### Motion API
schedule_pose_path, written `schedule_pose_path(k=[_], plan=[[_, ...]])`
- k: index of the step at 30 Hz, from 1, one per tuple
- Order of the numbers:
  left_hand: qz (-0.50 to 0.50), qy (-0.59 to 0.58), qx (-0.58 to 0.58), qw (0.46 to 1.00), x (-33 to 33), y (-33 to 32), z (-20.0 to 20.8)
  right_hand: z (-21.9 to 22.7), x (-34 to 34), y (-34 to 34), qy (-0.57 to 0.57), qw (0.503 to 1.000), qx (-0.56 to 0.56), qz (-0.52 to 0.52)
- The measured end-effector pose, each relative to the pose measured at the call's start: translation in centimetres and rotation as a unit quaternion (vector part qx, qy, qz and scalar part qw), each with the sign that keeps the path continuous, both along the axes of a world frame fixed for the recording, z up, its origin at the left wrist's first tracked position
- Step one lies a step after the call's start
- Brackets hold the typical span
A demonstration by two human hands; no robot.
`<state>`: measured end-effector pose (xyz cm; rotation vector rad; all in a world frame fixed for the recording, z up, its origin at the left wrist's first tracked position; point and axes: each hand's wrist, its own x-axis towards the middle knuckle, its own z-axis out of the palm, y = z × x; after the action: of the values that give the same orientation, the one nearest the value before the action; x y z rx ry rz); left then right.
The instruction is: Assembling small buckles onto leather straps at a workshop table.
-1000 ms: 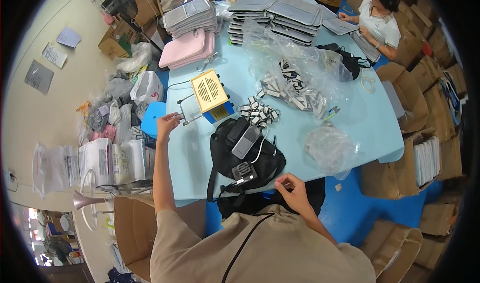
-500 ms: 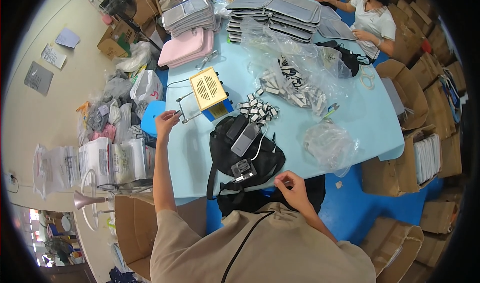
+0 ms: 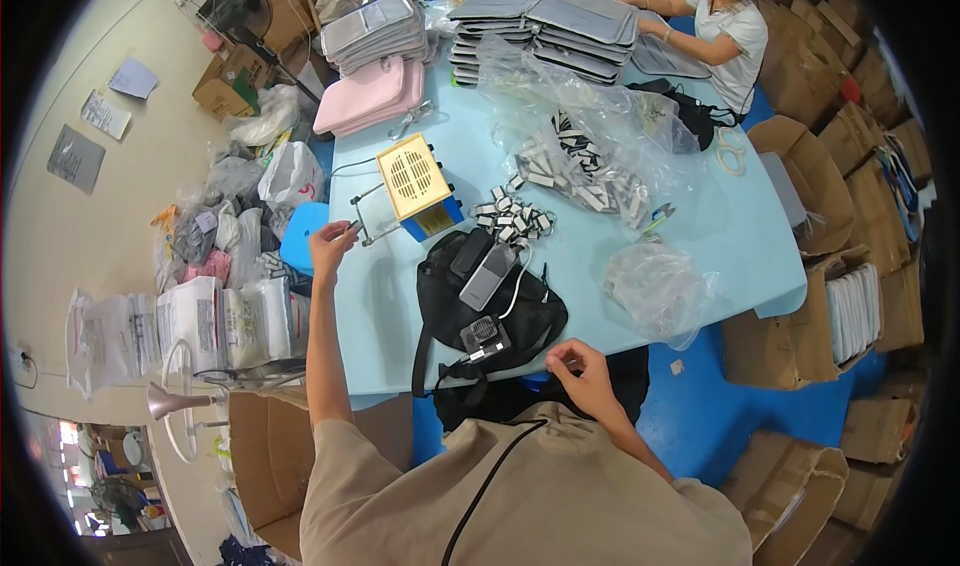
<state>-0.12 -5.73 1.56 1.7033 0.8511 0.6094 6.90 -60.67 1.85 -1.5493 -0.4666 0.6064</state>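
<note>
My left hand [image 3: 330, 249] is at the table's left edge, thumb and fingers pinched on a small dark piece [image 3: 353, 226]. That piece is beside the metal arms [image 3: 366, 224] sticking out of a yellow and blue box [image 3: 413, 181] with a slotted vent on top. Over the near table edge, my right hand [image 3: 580, 371] has thumb and forefinger together; whatever is between them, if anything, is too small to make out. Between my hands lies a black bag [image 3: 540, 318] bearing a grey power bank [image 3: 488, 277] and a small black fan-like device [image 3: 483, 336]. Small white-and-black pieces [image 3: 515, 216] lie heaped beyond it.
A clear bag [image 3: 590, 171] of similar pieces and a crumpled clear bag [image 3: 655, 284] lie to the right. Grey sleeves [image 3: 545, 31] and pink sleeves [image 3: 370, 98] are stacked at the back. A co-worker [image 3: 730, 41] handles a grey sleeve. Cardboard boxes [image 3: 790, 351] flank the table.
The co-worker at the far right has leaned left, with both hands now closer to the sleeves. My hands hold almost the same places; the whole view has shifted slightly.
</note>
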Motion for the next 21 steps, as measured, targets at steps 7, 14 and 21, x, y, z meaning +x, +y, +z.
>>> schedule_pose_path(k=[7,14,21], plan=[[-0.001,0.016,0.005,1.0,-0.2,-0.2,-0.3,-0.3,0.1,-0.1,0.0,1.0,0.0,-0.003],[0.011,0.02,-0.01,1.0,-0.9,-0.1,-0.4,-0.4,-0.1,-0.1,0.006,1.0,-0.005,0.002],[0.009,0.032,0.02,0.999,-0.9,-0.8,0.2,-0.1,-0.1,0.0,0.005,1.0,-0.002,0.001]])
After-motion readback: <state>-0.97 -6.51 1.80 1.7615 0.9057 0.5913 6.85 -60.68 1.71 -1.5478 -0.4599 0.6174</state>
